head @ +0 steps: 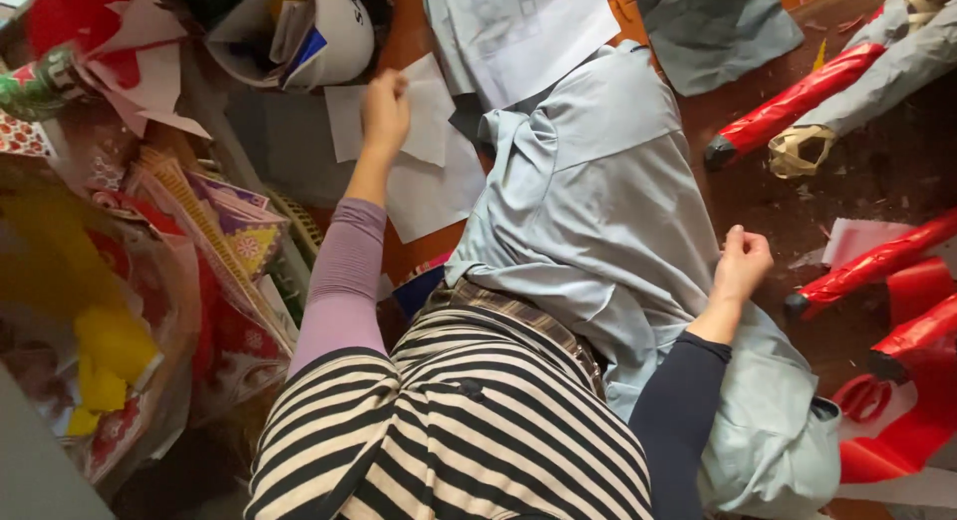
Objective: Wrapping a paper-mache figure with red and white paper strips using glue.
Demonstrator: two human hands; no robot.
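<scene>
Nearest the camera, I see a black-and-white striped garment [469, 420] filling the bottom of the frame, with a strip of plaid cloth [518, 316] at its upper edge. Just beyond it a pale blue-grey fabric [598, 211] lies spread over the brown floor [877, 171], running from the lower right up toward the centre.

The right hand [743, 266], on a dark navy sleeve, rests at the right edge of that fabric with its fingers curled in tight; I cannot tell whether it pinches the cloth or only presses on it. Beside it lie red foil-wrapped tubes [877, 266] and red-handled scissors [862, 395] on a red sheet.

Farther off, the left hand [384, 111], on a lilac sleeve, reaches to the white paper sheets [429, 171] lying on the floor just left of the fabric; its fingers are bent down onto a sheet's top edge, and whether they grip it I cannot tell.

To the left stands a heap of patterned wrapping paper [214, 231] in red and yellow. At the far edge sit more white paper [528, 26], a white cap [334, 31] and another grey cloth [713, 26].
</scene>
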